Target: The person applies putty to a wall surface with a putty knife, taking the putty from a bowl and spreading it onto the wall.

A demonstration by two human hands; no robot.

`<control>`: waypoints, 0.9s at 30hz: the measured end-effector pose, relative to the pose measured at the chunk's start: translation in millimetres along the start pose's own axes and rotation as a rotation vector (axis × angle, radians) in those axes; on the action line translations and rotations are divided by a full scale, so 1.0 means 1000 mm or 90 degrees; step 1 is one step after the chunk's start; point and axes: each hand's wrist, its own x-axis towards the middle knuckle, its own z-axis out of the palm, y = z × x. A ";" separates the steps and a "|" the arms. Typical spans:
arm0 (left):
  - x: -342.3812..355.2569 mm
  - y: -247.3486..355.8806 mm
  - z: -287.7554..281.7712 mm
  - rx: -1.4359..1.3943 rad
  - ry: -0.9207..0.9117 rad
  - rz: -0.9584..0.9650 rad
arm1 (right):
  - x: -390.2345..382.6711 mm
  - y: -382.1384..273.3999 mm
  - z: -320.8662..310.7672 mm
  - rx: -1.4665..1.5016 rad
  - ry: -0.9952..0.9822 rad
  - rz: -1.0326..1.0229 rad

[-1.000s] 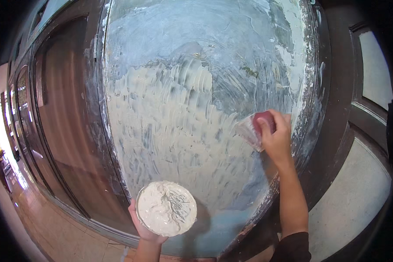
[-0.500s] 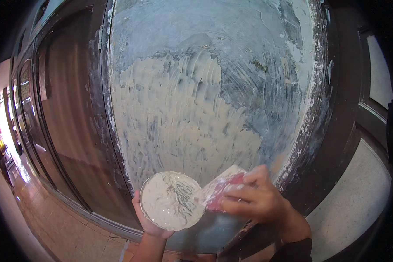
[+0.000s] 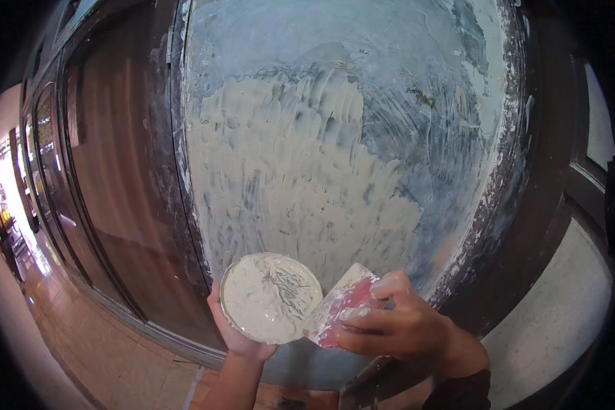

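**Scraper at putty dish, panel part-coated**

Left hand cupped under round dish of pale putty, gripping it from below. Right hand closed on red scraper, blade edge touching dish rim. Beyond, blue-grey panel smeared with cream filler across lower middle. Dark wooden frame at right.

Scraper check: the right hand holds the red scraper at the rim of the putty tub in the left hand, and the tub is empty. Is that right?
Not quite. The head view shows the tub is full of pale putty, not empty. The rest holds: the right hand holds the red scraper at the tub's rim, and the left hand holds the tub from below.
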 end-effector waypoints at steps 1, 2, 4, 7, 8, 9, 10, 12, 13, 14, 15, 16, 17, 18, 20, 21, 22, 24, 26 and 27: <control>0.000 0.000 0.002 0.002 0.005 0.002 | 0.000 -0.001 0.001 0.004 0.004 0.009; 0.001 -0.001 0.004 0.002 0.005 0.003 | 0.000 -0.001 0.002 0.004 0.004 0.008; 0.000 -0.002 0.008 -0.020 0.009 0.007 | 0.001 -0.001 0.003 -0.014 -0.001 0.006; -0.003 -0.001 0.008 -0.028 0.007 0.004 | 0.000 0.001 0.006 -0.033 0.004 -0.009; -0.003 -0.001 0.008 -0.031 0.009 0.000 | 0.001 0.002 0.007 -0.033 0.003 -0.010; -0.005 -0.001 0.008 -0.021 0.015 0.004 | 0.001 0.002 0.008 -0.036 0.004 -0.009; -0.004 -0.002 0.008 -0.021 0.014 0.002 | 0.001 0.002 0.008 -0.042 0.007 -0.005; -0.002 -0.005 0.009 -0.019 -0.005 0.003 | 0.002 0.001 0.008 -0.049 0.006 0.006; -0.002 -0.005 0.010 -0.016 -0.005 0.003 | 0.002 0.001 0.008 -0.054 0.006 0.011; -0.002 -0.006 0.011 -0.017 -0.006 0.002 | 0.003 0.003 0.009 -0.055 0.006 0.012; -0.002 -0.006 0.012 -0.020 0.008 -0.002 | 0.003 0.005 0.010 -0.057 0.016 0.013; -0.002 -0.006 0.013 -0.024 0.022 -0.006 | 0.003 0.006 0.012 -0.059 0.027 0.014; -0.002 -0.007 0.010 -0.019 0.022 -0.006 | 0.003 0.008 0.011 -0.063 0.013 0.010; -0.002 -0.007 0.010 -0.020 0.022 -0.006 | 0.004 0.009 0.012 -0.063 0.013 0.010; -0.003 -0.007 0.011 -0.034 -0.005 -0.018 | 0.003 0.011 0.014 -0.074 0.029 0.014; -0.003 -0.008 0.011 -0.037 -0.018 -0.019 | 0.001 0.014 0.016 -0.075 0.029 0.014; -0.004 -0.008 0.010 -0.037 -0.018 -0.019 | 0.001 0.014 0.016 -0.076 0.029 0.014; -0.005 -0.008 0.010 -0.028 -0.014 -0.034 | 0.001 0.014 0.018 -0.101 0.040 0.038; -0.003 -0.006 0.009 -0.035 -0.008 -0.038 | 0.001 0.014 0.018 -0.103 0.046 0.048; -0.003 -0.005 0.008 -0.035 -0.003 -0.039 | 0.001 0.014 0.018 -0.104 0.053 0.059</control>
